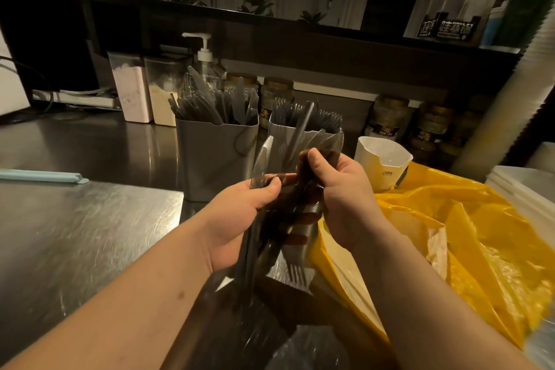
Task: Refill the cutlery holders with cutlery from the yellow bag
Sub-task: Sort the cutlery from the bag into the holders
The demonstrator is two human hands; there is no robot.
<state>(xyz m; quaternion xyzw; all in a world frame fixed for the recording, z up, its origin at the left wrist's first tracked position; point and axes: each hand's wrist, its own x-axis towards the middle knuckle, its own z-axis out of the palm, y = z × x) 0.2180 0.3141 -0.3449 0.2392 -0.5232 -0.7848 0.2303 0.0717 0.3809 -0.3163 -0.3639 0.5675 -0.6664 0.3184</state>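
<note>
Left hand [237,219] and right hand [341,198] are gripping a splayed bundle of dark plastic cutlery [279,228], risking pieces slipping onto the steel counter [90,234].

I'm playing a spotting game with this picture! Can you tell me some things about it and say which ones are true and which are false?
1. The left hand and the right hand both hold a bundle of dark cutlery. True.
2. The yellow bag lies on the person's left side. False: it lies on the right, beside the right hand.
3. The grey holder behind the left hand is empty. False: dark cutlery already stands in it.
4. A pump bottle stands behind the grey holder. True.
5. The white cup is upside down. False: it stands upright with its opening facing up.
</note>
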